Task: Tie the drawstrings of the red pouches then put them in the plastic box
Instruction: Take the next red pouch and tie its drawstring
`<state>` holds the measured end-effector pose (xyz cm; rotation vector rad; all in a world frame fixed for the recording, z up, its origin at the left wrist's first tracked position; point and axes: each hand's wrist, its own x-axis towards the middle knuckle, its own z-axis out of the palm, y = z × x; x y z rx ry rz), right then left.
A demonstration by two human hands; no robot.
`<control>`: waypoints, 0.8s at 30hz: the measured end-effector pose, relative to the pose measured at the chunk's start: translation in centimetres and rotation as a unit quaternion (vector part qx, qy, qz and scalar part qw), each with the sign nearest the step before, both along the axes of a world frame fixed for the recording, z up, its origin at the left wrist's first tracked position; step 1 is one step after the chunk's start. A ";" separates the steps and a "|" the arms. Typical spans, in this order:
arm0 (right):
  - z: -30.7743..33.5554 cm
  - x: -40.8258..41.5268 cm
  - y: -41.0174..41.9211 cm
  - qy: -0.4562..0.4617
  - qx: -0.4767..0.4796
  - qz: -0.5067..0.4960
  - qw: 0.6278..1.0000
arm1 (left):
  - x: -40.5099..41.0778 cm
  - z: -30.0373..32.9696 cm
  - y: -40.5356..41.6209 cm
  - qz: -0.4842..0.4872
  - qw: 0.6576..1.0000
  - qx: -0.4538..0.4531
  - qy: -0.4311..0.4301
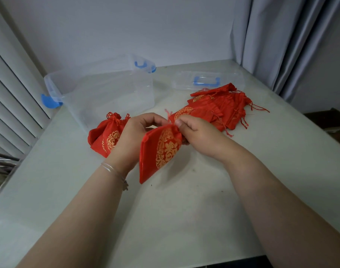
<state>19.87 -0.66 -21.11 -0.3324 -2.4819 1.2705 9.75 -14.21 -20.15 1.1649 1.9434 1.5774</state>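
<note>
Head view: at the upper left of the frame a clear plastic box with blue latches [107,89] is seen on the pale desk [184,209]. Below it, tied red pouches with gold print [105,136] are lying. At the centre, a red fabric pouch with a gold emblem [161,151] is held above the desk; its gathered neck is pinched by the left hand [134,138] and the right hand [196,132], each grip pressed on the drawstring [168,115]. At the upper right, a heap of untied red pouches [223,107] is piled before a clear lid with a blue handle [207,81].
</note>
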 end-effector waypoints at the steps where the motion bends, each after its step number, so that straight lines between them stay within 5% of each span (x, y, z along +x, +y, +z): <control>1: -0.1 0.0 -0.1 0.004 0.030 -0.009 0.999 | -0.1 -0.1 0.1 0.010 1.000 -0.011 0.015; 5: -0.3 0.0 -0.2 0.045 0.133 -0.028 0.990 | -0.6 -0.8 0.4 0.058 0.993 -0.060 0.078; 9: -0.4 -0.1 -0.5 0.076 0.137 -0.028 0.987 | -0.6 -0.7 0.5 0.075 0.982 -0.068 0.159; 14: 0.3 -0.2 -0.1 0.066 -0.091 -0.094 0.989 | 0.4 -0.5 0.4 0.072 0.961 0.011 0.266; 17: 0.3 0.0 0.3 0.051 -0.231 -0.044 0.971 | 0.5 -0.5 0.3 0.082 0.945 0.043 0.313; 24: 0.7 0.9 1.3 0.019 -0.301 0.033 0.953 | -0.2 -1.0 0.3 0.065 0.919 0.062 0.385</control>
